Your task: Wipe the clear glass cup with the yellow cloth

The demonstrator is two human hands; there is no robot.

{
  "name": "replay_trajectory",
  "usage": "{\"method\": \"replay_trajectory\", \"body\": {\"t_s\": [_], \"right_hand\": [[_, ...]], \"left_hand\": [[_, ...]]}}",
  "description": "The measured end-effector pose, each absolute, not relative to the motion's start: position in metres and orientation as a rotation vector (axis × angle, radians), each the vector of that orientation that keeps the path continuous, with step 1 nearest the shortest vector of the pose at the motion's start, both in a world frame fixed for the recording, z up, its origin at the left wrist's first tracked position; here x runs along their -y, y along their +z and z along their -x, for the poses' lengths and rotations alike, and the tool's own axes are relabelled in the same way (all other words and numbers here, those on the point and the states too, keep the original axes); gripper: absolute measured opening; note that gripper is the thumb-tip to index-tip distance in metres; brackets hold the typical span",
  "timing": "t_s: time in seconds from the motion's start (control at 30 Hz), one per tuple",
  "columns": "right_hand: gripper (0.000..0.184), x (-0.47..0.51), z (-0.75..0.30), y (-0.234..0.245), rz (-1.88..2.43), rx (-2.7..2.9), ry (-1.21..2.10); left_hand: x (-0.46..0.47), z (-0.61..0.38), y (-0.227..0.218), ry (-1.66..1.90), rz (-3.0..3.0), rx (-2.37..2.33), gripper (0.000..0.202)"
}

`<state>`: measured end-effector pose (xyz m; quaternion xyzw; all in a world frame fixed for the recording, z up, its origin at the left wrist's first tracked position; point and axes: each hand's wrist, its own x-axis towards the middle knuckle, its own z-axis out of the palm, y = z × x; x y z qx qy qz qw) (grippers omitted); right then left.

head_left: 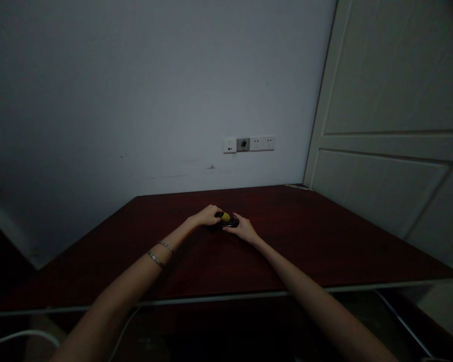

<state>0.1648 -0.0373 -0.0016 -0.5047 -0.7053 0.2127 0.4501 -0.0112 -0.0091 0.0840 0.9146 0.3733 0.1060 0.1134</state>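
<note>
Both my arms reach out over a dark red-brown table (305,241). My left hand (206,216) is closed around a small yellow-and-black object (226,218) at the middle of the table. My right hand (243,230) grips the dark end of the same object from the near right side. The object is too small and dim to name. Two thin bracelets (160,253) sit on my left forearm.
A white wall stands behind the table with a row of sockets (249,144). A white panelled door (392,125) lies along the table's right side. White cables (22,336) hang below the table's front edge at the left.
</note>
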Motion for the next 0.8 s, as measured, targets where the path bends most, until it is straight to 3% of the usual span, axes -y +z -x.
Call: {"method": "replay_trajectory", "body": {"t_s": [0.8], "right_hand": [[0.077, 0.035, -0.165, -0.006, 1.264, 1.766, 0.513]], "left_hand": [[0.051, 0.014, 0.104, 0.226, -2.663, -1.202, 0.015]]}}
